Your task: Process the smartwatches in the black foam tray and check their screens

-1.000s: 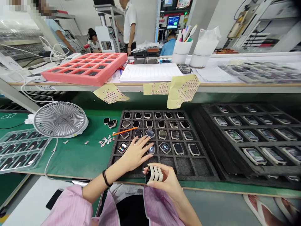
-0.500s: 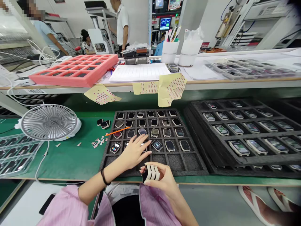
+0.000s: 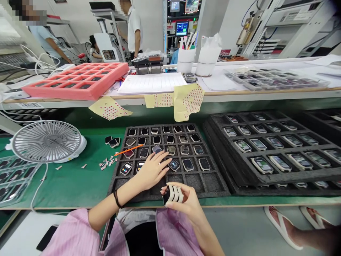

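My left hand (image 3: 152, 170) lies over the black foam tray (image 3: 222, 192) with its fingers spread. Its fingertips are at the smartwatch with a lit dial (image 3: 174, 165) and partly cover the watches beside it. Whether they press on any watch I cannot tell. Just in front of the tray's near edge, my right hand (image 3: 189, 202) is closed around a small stack of smartwatch bodies (image 3: 174, 194), pale frames with dark faces. Rows of strapless watches fill the tray's back compartments. Across its left side lies a thin orange stick (image 3: 129, 150).
Left of the tray are loose watches (image 3: 113, 141), small paper scraps (image 3: 106, 163) and a white fan (image 3: 49, 140). Stacked foam trays with more watches (image 3: 234, 174) stand at the right. A shelf above carries a pink foam tray (image 3: 92, 93). Co-workers (image 3: 135, 30) are farther back.
The view has turned slightly, so the scene sits farther left. Relative to the tray, my left hand has shifted right to the lit watch. My right hand keeps its hold on the stack.
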Demonstrator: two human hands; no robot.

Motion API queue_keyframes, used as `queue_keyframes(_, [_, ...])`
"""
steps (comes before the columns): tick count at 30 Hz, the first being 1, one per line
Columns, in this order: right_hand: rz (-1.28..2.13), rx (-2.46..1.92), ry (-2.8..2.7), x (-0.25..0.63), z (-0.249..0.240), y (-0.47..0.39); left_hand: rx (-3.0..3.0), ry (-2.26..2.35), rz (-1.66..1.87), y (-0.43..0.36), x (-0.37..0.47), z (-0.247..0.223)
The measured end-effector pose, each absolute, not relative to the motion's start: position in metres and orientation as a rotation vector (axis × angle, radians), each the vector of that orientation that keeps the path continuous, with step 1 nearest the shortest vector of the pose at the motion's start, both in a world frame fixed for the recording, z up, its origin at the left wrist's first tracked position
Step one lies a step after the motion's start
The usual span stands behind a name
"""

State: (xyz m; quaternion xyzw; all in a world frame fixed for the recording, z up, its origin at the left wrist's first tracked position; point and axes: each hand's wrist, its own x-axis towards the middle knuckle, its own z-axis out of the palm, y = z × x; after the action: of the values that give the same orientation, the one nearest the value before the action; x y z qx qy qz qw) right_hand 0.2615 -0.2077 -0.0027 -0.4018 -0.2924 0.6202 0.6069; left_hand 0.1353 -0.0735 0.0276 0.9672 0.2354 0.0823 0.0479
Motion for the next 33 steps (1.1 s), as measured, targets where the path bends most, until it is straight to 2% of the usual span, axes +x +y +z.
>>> queue_keyframes(4, [1.402,-0.949,-0.702,0.260,-0.002,-0.205,2.959,0.735,0.197,-0.071,0.140,0.014])
queue_keyframes(8, [1.373,-0.980,-0.739,0.259,-0.002,-0.204,2.980,0.511,0.216,-0.072,0.142,0.004])
queue_keyframes(14, [1.383,-1.028,-0.714,0.255,-0.002,-0.199,2.615,0.584,0.463,-0.078,0.107,0.033])
queue_keyframes(21, [1.470,-0.990,-0.735,0.236,0.003,-0.179,2.357,0.191,0.485,-0.095,0.062,0.044])
queue_keyframes(27, [1.654,-0.966,-0.718,0.219,0.006,-0.170,2.222,0.268,0.725,-0.096,0.055,0.028])
queue_keyframes(33, [1.442,-1.140,-0.734,0.235,0.002,-0.178,2.362,0.441,0.732,-0.093,0.041,0.022])
